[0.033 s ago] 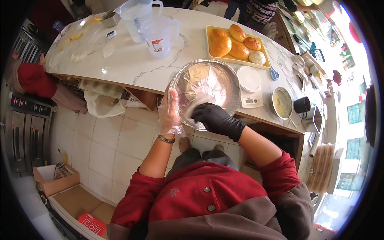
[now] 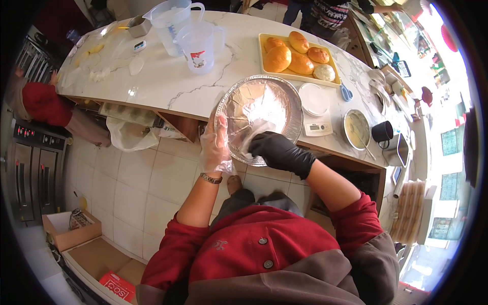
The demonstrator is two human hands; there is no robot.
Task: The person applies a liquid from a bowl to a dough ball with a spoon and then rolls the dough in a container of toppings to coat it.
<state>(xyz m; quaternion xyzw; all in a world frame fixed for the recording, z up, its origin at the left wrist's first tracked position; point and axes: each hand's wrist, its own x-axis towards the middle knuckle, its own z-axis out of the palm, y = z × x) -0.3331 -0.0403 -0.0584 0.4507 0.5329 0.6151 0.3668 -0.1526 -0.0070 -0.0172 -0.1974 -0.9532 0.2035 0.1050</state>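
1. Head view, my hands: my left hand (image 2: 216, 145), in a thin clear plastic glove, is curled around the near left rim of the round silver foil pie pan (image 2: 262, 114), with the fingers over the edge. My right hand (image 2: 277, 151), in a black glove, is closed on a crumpled piece of clear film or paper (image 2: 259, 122) and presses it against the inside of the pan.

2. Head view, where the pan is: I hold it tilted toward me, over the near edge of the white marble counter (image 2: 168, 86), partly out past it.

3. Handling: I judge the pan light and thin, easy to dent or buckle, so the rolled rim is the best place to hold. The inside may be slippery; I cannot tell if it is greased.

4. Head view, packages and labels:
   - a clear measuring jug (image 2: 199, 46) with a red and white label, far on the counter;
   - a yellow rectangular tray (image 2: 269, 71) of golden buns, beyond the pan;
   - a small white digital scale (image 2: 316, 109), right of the pan;
   - a flat red package with white lettering (image 2: 117, 287), in a cardboard box on the floor at lower left.
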